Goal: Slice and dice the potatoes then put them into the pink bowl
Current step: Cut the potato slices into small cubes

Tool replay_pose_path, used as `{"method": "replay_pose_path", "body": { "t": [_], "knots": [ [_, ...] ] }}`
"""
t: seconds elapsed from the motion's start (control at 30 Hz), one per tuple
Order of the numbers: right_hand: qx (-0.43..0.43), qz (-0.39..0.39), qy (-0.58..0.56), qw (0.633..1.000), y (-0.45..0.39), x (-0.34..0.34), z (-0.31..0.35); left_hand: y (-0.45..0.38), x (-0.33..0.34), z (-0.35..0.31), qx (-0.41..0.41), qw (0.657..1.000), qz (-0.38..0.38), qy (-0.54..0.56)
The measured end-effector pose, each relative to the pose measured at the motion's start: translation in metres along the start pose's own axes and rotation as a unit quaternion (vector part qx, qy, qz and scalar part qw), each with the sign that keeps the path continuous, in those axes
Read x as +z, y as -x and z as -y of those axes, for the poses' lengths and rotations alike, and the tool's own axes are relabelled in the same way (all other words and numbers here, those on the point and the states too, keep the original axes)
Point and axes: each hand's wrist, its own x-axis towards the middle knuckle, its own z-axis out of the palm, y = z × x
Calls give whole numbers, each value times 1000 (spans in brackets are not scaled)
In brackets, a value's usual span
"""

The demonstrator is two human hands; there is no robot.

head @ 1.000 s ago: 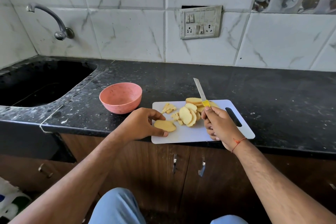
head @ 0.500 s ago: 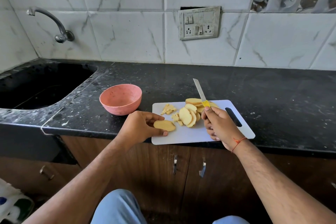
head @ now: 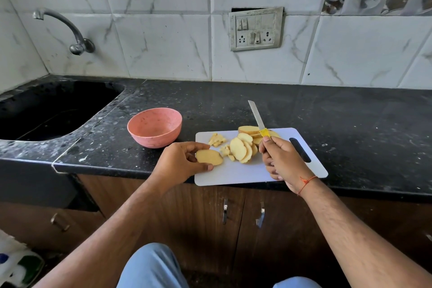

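A white cutting board (head: 236, 174) lies at the counter's front edge. On it sit a pile of potato slices (head: 243, 148) and a few small diced bits (head: 217, 140). My left hand (head: 180, 162) pinches one flat potato slice (head: 208, 157) at the board's left end. My right hand (head: 284, 159) grips the yellow handle of a knife (head: 257, 117), whose blade points away over the slices. The pink bowl (head: 154, 127) stands just left of the board and looks empty.
A black sink (head: 53, 107) with a tap (head: 70, 30) takes up the counter's left side. The black counter (head: 350, 119) stretches to the right of the board. Cabinet doors with handles (head: 243, 214) sit below.
My left hand has drawn the single slice slightly left and toward the board's edge. The knife hand has hardly moved.
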Motion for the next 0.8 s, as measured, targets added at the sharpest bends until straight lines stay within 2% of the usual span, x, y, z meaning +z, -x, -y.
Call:
{"method": "replay_pose_path", "body": {
  "t": [0.2, 0.5, 0.8],
  "knots": [
    [3, 1, -2, 1000, 0, 0, 0, 8, 3, -2, 41, 998, -35, -28],
    [6, -1, -4, 1000, -1, 0, 0, 6, -7, -9, 117, 977, 12, -177],
    [6, 0, 0, 1000, 0, 0, 1, 1, -10, -12, 57, 980, 55, -182]
  ]
}}
